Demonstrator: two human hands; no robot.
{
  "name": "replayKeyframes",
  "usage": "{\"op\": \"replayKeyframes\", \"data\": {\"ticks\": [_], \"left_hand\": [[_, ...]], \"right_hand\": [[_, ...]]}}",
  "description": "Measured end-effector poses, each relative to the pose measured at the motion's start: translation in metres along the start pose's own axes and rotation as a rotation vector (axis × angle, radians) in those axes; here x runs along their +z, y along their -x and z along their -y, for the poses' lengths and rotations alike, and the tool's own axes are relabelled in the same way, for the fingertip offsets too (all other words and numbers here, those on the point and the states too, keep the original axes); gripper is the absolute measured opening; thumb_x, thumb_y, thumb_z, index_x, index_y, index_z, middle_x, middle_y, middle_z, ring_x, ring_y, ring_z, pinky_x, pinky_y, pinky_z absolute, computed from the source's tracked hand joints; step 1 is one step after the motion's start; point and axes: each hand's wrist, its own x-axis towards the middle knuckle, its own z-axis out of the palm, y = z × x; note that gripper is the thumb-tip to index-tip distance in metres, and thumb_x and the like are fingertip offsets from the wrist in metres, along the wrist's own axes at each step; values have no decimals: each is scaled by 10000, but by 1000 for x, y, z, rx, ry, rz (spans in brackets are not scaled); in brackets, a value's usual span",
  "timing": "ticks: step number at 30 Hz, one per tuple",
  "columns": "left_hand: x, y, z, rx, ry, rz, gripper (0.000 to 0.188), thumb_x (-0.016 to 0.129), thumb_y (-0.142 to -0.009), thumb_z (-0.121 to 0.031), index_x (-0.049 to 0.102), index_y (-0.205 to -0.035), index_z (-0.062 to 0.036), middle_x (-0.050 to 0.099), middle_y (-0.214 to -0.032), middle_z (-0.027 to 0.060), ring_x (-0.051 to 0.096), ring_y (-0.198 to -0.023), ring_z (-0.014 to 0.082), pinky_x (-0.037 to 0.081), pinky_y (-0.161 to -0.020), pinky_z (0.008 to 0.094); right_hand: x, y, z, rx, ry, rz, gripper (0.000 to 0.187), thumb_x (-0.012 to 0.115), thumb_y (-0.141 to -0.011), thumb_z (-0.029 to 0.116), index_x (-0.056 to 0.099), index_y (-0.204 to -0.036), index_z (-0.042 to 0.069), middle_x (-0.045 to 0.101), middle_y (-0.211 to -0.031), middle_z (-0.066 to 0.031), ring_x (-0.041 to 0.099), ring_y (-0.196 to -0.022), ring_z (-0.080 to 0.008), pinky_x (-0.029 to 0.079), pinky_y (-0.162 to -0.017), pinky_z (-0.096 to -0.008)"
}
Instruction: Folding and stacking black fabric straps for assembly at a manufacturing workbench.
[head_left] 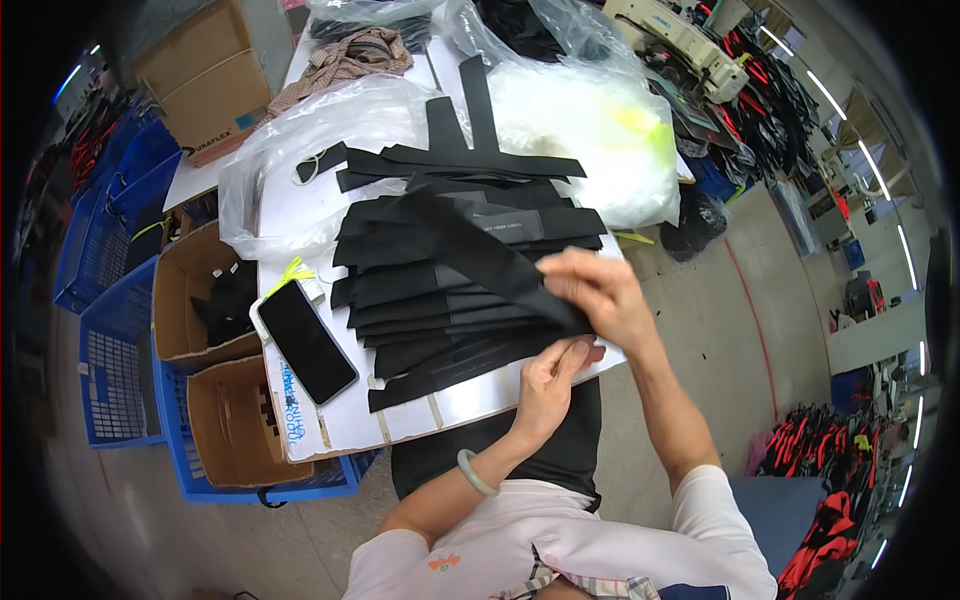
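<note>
Many wide black fabric strips lie overlapped in a fanned stack on the white tabletop. One black fabric strip slants up across the stack, its near right end pinched by my right hand. This strip is partly blurred. Just below, my left hand is closed, thumb and fingers pressed together at the right end of the black strips by the table's near edge. A small dark red piece shows beside those fingertips; whether it is held cannot be made out. A pale bangle circles my left wrist.
A black-screened phone lies left of the stack. Clear plastic bags and more black strips cover the table's far part. Cardboard boxes in blue crates stand at the left, a sewing machine at the far right.
</note>
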Motion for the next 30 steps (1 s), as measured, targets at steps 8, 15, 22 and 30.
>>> {"op": "replayKeyframes", "data": {"ticks": [8, 15, 22, 30], "left_hand": [[-53, -1, 29, -122, -169, -19, 264, 525, -934, -135, 565, -1100, 66, 665, -965, 161, 658, -849, 170, 534, -775, 270], [-73, -4, 30, -105, -161, 49, 265, 483, -951, -104, 493, -1144, 77, 633, -1013, 192, 650, -888, 202, 529, -792, 292], [-64, -3, 33, 53, -415, 125, 208, 526, -908, -83, 559, -1093, 7, 646, -828, 156, 661, -727, 236, 524, -650, 327], [-69, -2, 20, 84, -450, 117, 205, 526, -924, -152, 549, -1076, -17, 627, -836, 174, 643, -663, 265, 502, -602, 349]], "right_hand": [[13, -104, -64, -341, 603, 124, 246, 706, -746, 112, 716, -985, 170, 512, -673, -45, 497, -608, -177, 408, -562, -283], [48, -164, -46, -432, 356, 76, 221, 657, -741, 34, 703, -950, 88, 578, -826, -86, 570, -813, -248, 466, -704, -349], [155, -323, -126, -428, 562, 169, 274, 544, -722, 19, 679, -959, 44, 653, -871, -185, 639, -814, -357, 508, -755, -411], [215, -315, -129, -380, 1047, 379, 170, 562, -713, 117, 695, -818, 102, 684, -832, -105, 643, -838, -287, 418, -843, -426]]}}
